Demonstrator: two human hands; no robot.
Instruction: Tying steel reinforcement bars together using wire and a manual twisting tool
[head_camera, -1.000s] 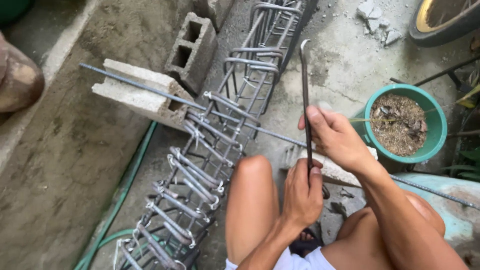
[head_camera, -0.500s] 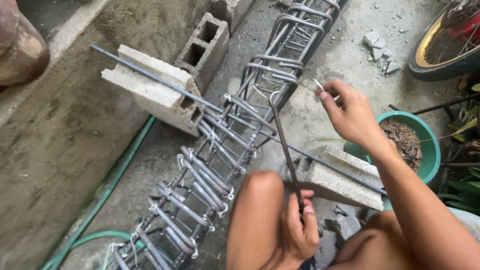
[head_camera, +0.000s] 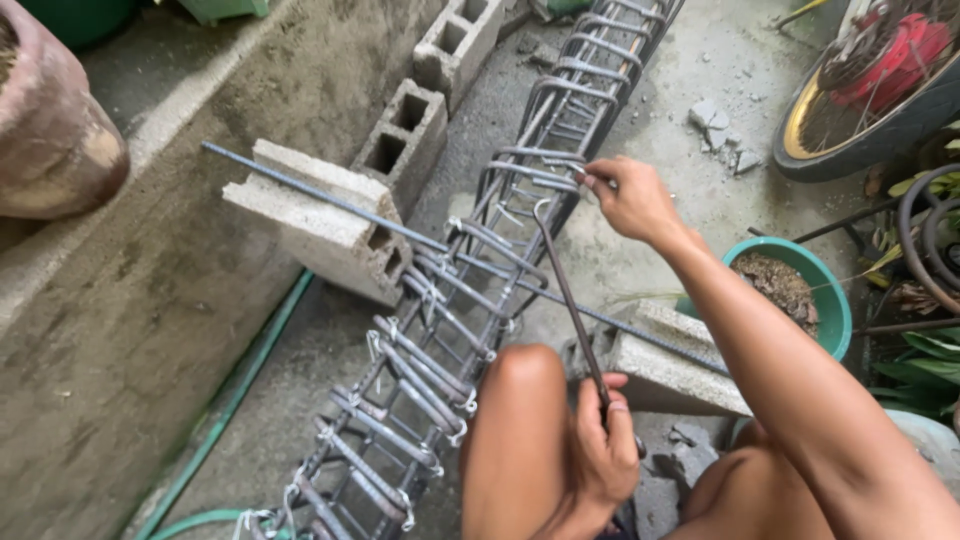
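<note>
A long rebar cage (head_camera: 470, 300) lies across two concrete blocks (head_camera: 320, 225), propped off the floor on a cross bar (head_camera: 330, 203) (probably so its ties can be reached all round). The right hand (head_camera: 630, 200) pinches a stirrup (head_camera: 540, 170) on the cage's top; the left hand (head_camera: 600, 450), by the knee, grips a hooked rod (head_camera: 570, 295) whose tip sits just beside that stirrup.

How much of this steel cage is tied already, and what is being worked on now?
Done: the stirrups nearest the knee carry light wire ties on the long grey rebar cage. In hand: the right hand grips a stirrup; the left hand holds a thin hooked metal rod. Whether the farther stirrups are tied is unclear.
</note>
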